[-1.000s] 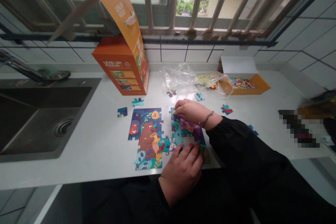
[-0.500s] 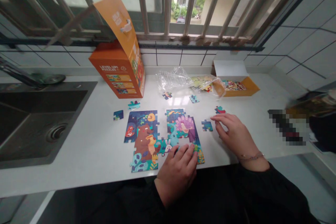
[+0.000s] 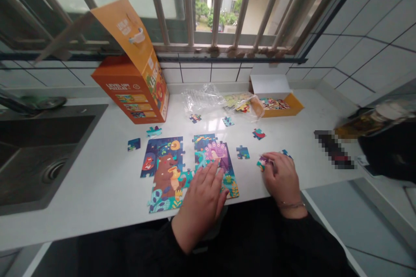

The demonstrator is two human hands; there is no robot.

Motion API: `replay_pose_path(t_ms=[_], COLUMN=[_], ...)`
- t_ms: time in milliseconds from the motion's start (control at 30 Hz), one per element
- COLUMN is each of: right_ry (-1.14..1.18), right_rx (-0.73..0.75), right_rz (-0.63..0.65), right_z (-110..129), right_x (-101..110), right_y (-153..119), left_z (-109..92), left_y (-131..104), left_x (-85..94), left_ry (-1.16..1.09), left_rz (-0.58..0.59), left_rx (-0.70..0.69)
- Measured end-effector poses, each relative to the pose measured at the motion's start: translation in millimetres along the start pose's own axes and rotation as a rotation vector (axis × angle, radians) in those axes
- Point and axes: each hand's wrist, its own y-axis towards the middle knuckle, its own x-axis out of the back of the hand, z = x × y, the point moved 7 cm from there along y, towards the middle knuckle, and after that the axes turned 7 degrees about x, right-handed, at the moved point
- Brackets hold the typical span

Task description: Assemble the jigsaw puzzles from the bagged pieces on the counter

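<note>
A partly joined jigsaw puzzle [image 3: 167,173] lies near the counter's front edge, showing a bear, a fox and a purple peacock. My left hand [image 3: 203,201] rests on its right part, fingers stretched out, covering some of the picture. To the right, my right hand [image 3: 282,179] has its fingertips closed on a purple and green puzzle piece [image 3: 261,163]. Another blue piece [image 3: 286,153] shows just behind that hand. A dark blue piece [image 3: 243,152] lies between the puzzle and my right hand, with a red and teal piece [image 3: 259,133] farther back.
Several loose pieces lie around the puzzle, including a dark one [image 3: 133,144] on the left. An orange puzzle box [image 3: 130,91] stands open at the back. Clear plastic bags [image 3: 203,98] and an open yellow box [image 3: 282,111] sit along the wall. At left is a sink [image 3: 94,114].
My right hand has moved from beside the dark blue piece toward the front edge, onto the purple and green piece. My left hand has slid up over the puzzle. The view has shifted right.
</note>
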Motion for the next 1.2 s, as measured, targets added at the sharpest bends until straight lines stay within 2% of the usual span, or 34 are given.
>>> replay_pose_path(t_ms=[100, 200, 267, 333, 433, 533, 600, 700, 800, 900, 1000, 1200], right_ry=[0.049, 0.17, 0.218, 0.176, 0.062, 0.076, 0.129, 0.169, 0.123, -0.028, -0.126, -0.007], right_rx=[-0.158, -0.387, -0.453, -0.415, -0.221, -0.017, 0.062, 0.085, 0.103, 0.11, 0.052, 0.029], right_rz=[-0.076, -0.211, -0.237, -0.208, -0.112, 0.047, 0.168, 0.318, 0.397, 0.414, 0.414, 0.464], right_z=[-14.3, -34.3, -39.8, -36.3, -19.0, -0.9, 6.0, 8.0, 12.7, 23.6, 34.2, 42.3], right_x=[5.9, 12.2, 12.8, 13.1, 10.2, -3.7, -16.1, -33.0, -44.2, -50.7, -54.8, -62.3], right_y=[-7.9, -21.1, -25.1, -21.8, -7.4, 11.1, 23.5, 40.2, 50.8, 54.3, 54.9, 65.2], left_z=[13.5, 19.1, 19.5, 19.1, 17.8, 17.5, 17.7, 17.8, 18.3, 18.8, 18.4, 19.1], left_y=[9.3, 10.6, 8.9, 7.3, 6.7, 7.6, 7.9, 7.7, 6.9, 6.6, 7.0, 6.8], left_x=[-7.6, -18.9, -23.3, -24.4, -22.8, -20.4, -19.6, -19.4, -19.2, -18.6, -17.0, -16.4], left_ry=[0.076, 0.113, 0.118, 0.119, 0.113, 0.095, 0.086, 0.086, 0.084, 0.077, 0.07, 0.056], left_rz=[-0.007, 0.022, 0.037, 0.042, 0.045, 0.043, 0.045, 0.046, 0.033, 0.024, 0.02, 0.03], left_rx=[0.075, 0.075, 0.069, 0.077, 0.089, 0.101, 0.104, 0.098, 0.096, 0.1, 0.102, 0.108])
